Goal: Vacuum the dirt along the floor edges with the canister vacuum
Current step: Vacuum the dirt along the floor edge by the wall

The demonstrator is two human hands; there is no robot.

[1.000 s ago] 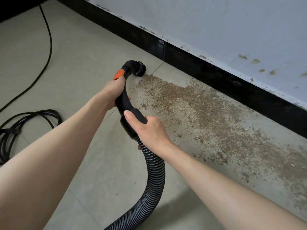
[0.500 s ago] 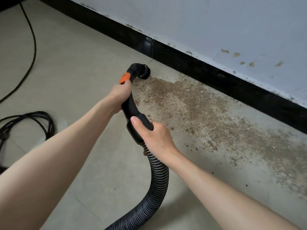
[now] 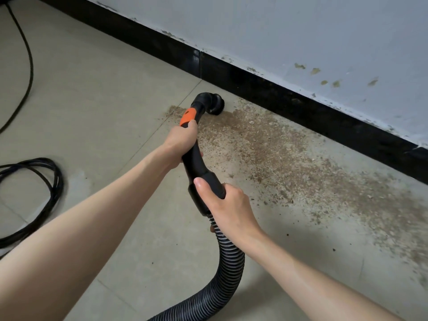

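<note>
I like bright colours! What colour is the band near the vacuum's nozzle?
Orange band, head view.

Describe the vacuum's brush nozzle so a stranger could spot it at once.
Follow the black baseboard along the wall to the left end of the brown dirt patch. There, on the floor tile beside the baseboard, sits the round black brush nozzle. It alone joins the orange-collared handle.

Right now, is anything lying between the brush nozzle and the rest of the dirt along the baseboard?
Nothing visible. The brush nozzle sits at the left end of the dirt, which runs unbroken rightward beside the black baseboard. The coiled black cable lies well left, away from that path.
</note>
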